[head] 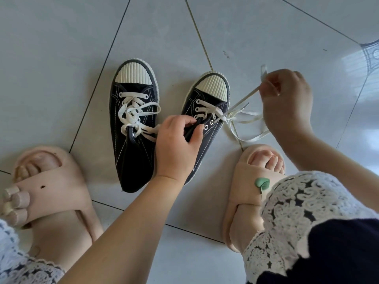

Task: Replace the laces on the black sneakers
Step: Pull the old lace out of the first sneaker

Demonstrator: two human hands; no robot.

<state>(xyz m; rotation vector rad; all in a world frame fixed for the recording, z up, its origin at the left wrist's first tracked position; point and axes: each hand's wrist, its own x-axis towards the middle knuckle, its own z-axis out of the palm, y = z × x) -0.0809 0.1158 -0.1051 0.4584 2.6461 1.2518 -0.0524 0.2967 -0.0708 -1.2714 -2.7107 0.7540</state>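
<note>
Floor tiles (164,27); white lace (249,96) in right hand (287,103)

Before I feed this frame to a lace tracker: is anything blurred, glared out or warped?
Head view: the white lace blurs at its tip above the right hand; head view: window glare washes the floor tiles at the right edge; head view: the wide angle bends the tile joints; the laced sneaker is sharp.

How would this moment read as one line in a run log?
phase: lace pull | left hand: grips half-unlaced sneaker | right hand: pinches white lace, taut | other sneaker: fully laced
</note>
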